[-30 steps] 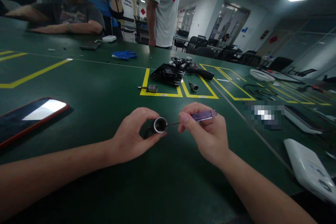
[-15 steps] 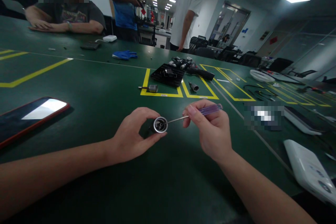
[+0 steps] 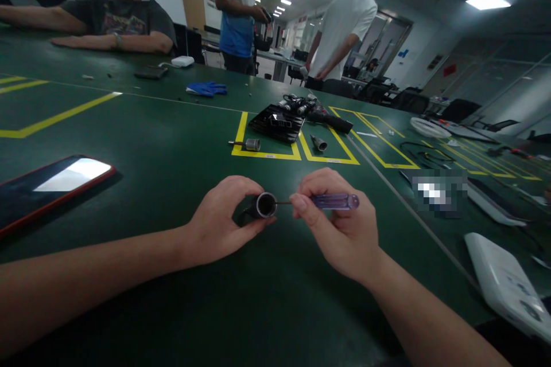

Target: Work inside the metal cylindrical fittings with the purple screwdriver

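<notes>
The left hand [image 3: 226, 209] curls thumb and fingers around a dark, hollow cylindrical part with a pale metal rim [image 3: 267, 205], its open mouth facing the wearer. The right hand [image 3: 338, 215] pinches a slim screwdriver with a translucent purple handle [image 3: 336, 201], its thin shaft meeting the rim's right edge; whether the tip lies inside cannot be told. Beyond the hands, a silver metal cylinder with a thin stem [image 3: 253, 144] and a grey metal cone [image 3: 318, 143] rest on the green tabletop [image 3: 258, 309], near a glossy black packet [image 3: 275, 124].

The tip could skid off the rim and jab the left fingers, since they wrap close beside it; a loose left grip could let the round part roll under sideways pressure.

Half a second ago the screwdriver slanted down into the mouth; now it lies nearly level, handle lower. The left grip looks unchanged. Behind, the standing person in a plain white shirt [image 3: 344, 28] has shifted rightward.
</notes>
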A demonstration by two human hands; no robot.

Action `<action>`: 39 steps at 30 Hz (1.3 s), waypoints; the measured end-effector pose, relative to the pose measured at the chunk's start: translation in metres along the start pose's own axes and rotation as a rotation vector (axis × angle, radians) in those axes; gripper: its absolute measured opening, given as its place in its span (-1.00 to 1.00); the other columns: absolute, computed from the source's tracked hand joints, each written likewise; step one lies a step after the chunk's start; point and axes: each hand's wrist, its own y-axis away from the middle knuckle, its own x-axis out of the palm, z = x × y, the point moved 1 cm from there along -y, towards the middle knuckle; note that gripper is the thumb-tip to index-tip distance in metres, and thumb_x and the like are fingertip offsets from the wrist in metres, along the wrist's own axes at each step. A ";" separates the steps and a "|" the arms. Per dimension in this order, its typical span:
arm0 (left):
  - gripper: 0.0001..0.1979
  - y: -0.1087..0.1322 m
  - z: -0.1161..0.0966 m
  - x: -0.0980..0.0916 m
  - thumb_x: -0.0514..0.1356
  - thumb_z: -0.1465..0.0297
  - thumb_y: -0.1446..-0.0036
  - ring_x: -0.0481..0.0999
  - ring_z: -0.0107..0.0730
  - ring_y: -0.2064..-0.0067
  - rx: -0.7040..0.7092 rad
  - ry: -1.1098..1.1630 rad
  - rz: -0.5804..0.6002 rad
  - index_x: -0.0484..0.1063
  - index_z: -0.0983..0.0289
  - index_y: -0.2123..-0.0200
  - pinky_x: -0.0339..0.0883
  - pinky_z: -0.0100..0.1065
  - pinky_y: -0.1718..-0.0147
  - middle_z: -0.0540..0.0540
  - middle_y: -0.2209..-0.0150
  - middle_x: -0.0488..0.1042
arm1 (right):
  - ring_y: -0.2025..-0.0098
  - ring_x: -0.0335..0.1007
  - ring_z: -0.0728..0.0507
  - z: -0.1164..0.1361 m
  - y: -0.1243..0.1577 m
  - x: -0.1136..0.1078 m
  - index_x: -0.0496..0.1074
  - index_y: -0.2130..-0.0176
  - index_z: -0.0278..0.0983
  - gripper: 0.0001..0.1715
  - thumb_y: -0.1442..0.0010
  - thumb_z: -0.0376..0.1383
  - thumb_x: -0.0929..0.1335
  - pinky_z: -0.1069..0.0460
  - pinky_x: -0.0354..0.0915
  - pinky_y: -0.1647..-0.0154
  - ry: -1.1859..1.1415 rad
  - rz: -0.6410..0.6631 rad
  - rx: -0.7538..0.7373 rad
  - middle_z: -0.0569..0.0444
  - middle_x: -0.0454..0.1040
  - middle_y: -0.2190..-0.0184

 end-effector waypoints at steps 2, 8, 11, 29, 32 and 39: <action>-0.79 0.000 0.000 0.000 0.23 0.30 -0.04 0.47 -0.31 0.26 -0.019 -0.007 0.031 0.32 0.24 0.28 0.37 -0.27 0.27 0.05 0.31 0.46 | 0.39 0.32 -0.05 0.001 -0.002 -0.001 0.34 0.47 -0.26 -0.84 -0.16 -0.35 0.32 -0.03 0.23 0.27 0.022 0.017 0.003 0.13 0.39 0.50; -0.71 0.001 0.000 -0.003 0.26 0.28 0.01 0.47 -0.29 0.26 -0.075 -0.024 0.000 0.31 0.24 0.23 0.37 -0.28 0.30 0.05 0.29 0.45 | 0.40 0.33 -0.05 0.005 -0.012 -0.003 0.34 0.48 -0.26 -0.80 -0.18 -0.28 0.32 -0.02 0.22 0.32 0.062 0.058 0.090 0.12 0.40 0.52; -0.71 0.001 -0.002 -0.005 0.26 0.29 0.01 0.47 -0.29 0.26 -0.067 -0.005 0.003 0.31 0.23 0.22 0.38 -0.29 0.31 0.04 0.29 0.45 | 0.40 0.34 -0.06 0.007 -0.019 -0.001 0.34 0.48 -0.26 -0.78 -0.18 -0.25 0.32 -0.01 0.22 0.32 0.092 0.073 0.070 0.13 0.40 0.54; -0.71 0.003 -0.008 -0.012 0.28 0.34 0.04 0.51 -0.28 0.25 -0.132 0.115 0.013 0.34 0.24 0.21 0.42 -0.26 0.29 0.05 0.27 0.48 | 0.49 0.30 -0.02 0.013 -0.036 0.003 0.32 0.50 -0.27 -0.76 -0.18 -0.26 0.29 0.02 0.22 0.40 0.069 0.068 0.038 0.16 0.35 0.60; -0.72 0.003 -0.009 -0.011 0.27 0.34 0.02 0.50 -0.28 0.25 -0.106 0.110 0.013 0.34 0.23 0.21 0.41 -0.26 0.28 0.04 0.27 0.48 | 0.49 0.30 -0.02 0.013 -0.035 0.002 0.33 0.49 -0.26 -0.78 -0.18 -0.25 0.30 0.03 0.22 0.41 0.063 0.087 0.036 0.16 0.36 0.60; -0.72 0.004 -0.009 -0.009 0.26 0.28 0.02 0.49 -0.27 0.25 -0.088 0.116 0.043 0.33 0.25 0.23 0.41 -0.26 0.28 0.06 0.28 0.48 | 0.48 0.29 -0.01 0.012 -0.031 0.002 0.33 0.49 -0.28 -0.80 -0.17 -0.30 0.31 0.03 0.22 0.41 0.016 0.057 0.016 0.15 0.35 0.59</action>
